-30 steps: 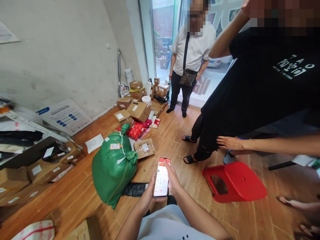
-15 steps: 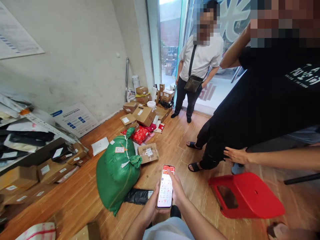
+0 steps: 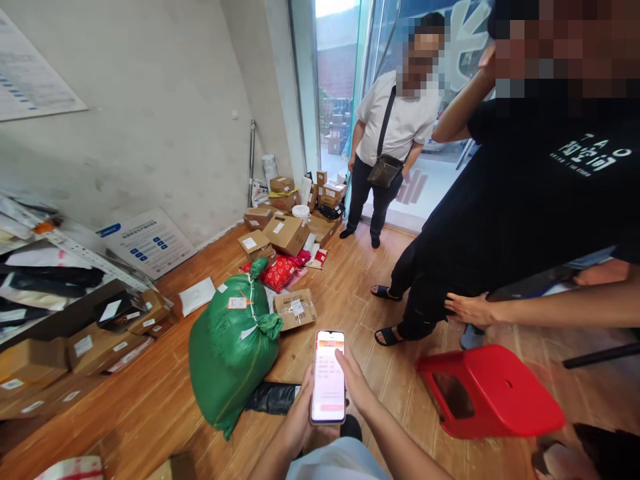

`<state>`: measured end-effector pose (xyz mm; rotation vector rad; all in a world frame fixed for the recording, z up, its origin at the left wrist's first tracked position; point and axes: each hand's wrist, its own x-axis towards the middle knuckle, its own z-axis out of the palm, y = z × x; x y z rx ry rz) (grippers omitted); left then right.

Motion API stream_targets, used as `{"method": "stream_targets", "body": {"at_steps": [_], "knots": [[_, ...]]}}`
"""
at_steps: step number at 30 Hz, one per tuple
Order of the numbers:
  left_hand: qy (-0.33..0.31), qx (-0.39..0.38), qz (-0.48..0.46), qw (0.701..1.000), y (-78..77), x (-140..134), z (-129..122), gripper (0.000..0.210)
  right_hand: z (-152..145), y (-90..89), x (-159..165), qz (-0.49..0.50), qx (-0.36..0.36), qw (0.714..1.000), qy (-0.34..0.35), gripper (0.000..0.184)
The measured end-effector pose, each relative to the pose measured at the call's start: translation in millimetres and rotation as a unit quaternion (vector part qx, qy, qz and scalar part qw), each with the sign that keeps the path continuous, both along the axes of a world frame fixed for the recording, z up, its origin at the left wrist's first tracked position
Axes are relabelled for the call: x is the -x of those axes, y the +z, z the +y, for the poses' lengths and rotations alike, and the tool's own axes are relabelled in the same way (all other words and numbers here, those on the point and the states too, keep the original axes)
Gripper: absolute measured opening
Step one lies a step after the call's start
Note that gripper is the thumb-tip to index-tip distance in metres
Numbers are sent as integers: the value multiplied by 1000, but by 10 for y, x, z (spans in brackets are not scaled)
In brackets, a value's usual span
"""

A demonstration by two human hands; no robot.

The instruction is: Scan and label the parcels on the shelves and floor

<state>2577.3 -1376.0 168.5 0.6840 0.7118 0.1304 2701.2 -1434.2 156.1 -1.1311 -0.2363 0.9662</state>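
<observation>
A smartphone [image 3: 328,387] with a lit, mostly white screen is upright between my two hands, low in the middle of the view. My left hand [image 3: 301,405] is closed around its left side and lower back. At the right edge, my right hand [image 3: 359,383] grips the phone too, its thumb over the upper right of the screen. The fingers behind the phone are hidden. Just beyond it, a tied green sack [image 3: 233,353] stands on the floor, with a black parcel [image 3: 273,398] by its base.
Cardboard boxes [image 3: 286,233] and a red heart-patterned parcel [image 3: 280,273] lie ahead. Shelves with parcels [image 3: 100,343] line the left. A red stool [image 3: 500,393] stands right. A person in a white shirt [image 3: 385,127] is by the door; another in black [image 3: 500,200] stands nearer; another person's hand [image 3: 467,309] reaches in.
The phone's screen has switched from a red-topped page of icons to a paler page with a pink bar near the bottom. My right thumb has shifted slightly down. Both hands keep hold.
</observation>
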Motion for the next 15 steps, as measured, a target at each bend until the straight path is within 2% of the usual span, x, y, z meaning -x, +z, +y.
{"method": "stream_targets", "body": {"at_steps": [4, 7, 11, 15], "knots": [[61, 16, -23, 998, -197, 61, 45, 89, -146, 143, 42, -62, -26, 993, 92, 41], [85, 5, -35, 996, -271, 105, 77, 82, -219, 188, 107, -73, -59, 983, 155, 42], [93, 0, -50, 994, -206, 137, 46, 90, -270, 130, 162, -42, -64, 984, 158, 42], [35, -17, -45, 998, -86, 162, -50, 96, -336, -18, 140, -13, -49, 987, 150, 41]]}}
